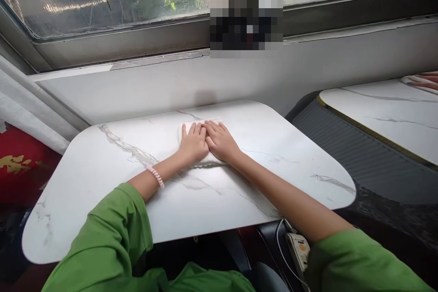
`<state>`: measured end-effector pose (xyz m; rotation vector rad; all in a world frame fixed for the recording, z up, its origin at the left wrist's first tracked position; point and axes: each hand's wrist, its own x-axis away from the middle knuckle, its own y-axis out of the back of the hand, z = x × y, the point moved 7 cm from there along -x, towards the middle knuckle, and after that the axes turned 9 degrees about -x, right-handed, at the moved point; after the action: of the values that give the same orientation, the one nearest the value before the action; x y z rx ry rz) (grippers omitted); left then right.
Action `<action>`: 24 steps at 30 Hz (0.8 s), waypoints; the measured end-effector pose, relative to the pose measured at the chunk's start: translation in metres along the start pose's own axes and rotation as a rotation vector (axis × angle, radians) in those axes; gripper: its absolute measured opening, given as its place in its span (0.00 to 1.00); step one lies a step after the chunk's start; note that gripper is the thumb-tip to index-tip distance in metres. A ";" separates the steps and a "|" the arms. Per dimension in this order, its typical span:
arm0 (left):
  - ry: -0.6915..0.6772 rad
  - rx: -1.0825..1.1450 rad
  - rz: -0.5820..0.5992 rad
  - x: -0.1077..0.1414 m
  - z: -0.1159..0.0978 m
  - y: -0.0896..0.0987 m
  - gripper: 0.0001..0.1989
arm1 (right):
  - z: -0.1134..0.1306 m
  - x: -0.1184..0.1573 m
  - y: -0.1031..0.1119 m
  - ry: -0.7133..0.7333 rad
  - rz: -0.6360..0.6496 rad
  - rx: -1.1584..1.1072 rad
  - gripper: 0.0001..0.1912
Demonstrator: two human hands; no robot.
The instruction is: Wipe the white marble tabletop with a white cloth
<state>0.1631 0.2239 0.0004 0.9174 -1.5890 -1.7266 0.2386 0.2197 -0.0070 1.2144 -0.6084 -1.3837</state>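
A folded white cloth (209, 160) lies flat on the white marble-patterned table (109, 187), a bit right of its middle. Spread on top of the cloth's left part is my left hand (195, 143), its fingers stretched out and pointing away from me. My right hand (221, 141) rests on the cloth beside it, flat and open, with the two hands touching where the fingers meet. Both palms press down on the cloth, hiding most of it. On my left wrist is a pink beaded bracelet (156, 176).
Behind the table stands a white wall (153, 84) under a window (137, 0). A second marble-patterned table (386, 109) is at the right, next to a grey ribbed surface (325, 146). Below the front edge sits a power strip (299, 248) with a white cable. Red fabric (23, 164) is at left.
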 end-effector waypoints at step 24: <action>0.081 -0.048 -0.051 -0.062 0.056 -0.012 0.26 | -0.021 -0.085 -0.023 0.014 -0.022 -0.109 0.28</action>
<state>0.1526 0.3075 -0.0043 0.9996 -1.4775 -1.7326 0.2339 0.3103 -0.0076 1.1459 -0.5050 -1.4070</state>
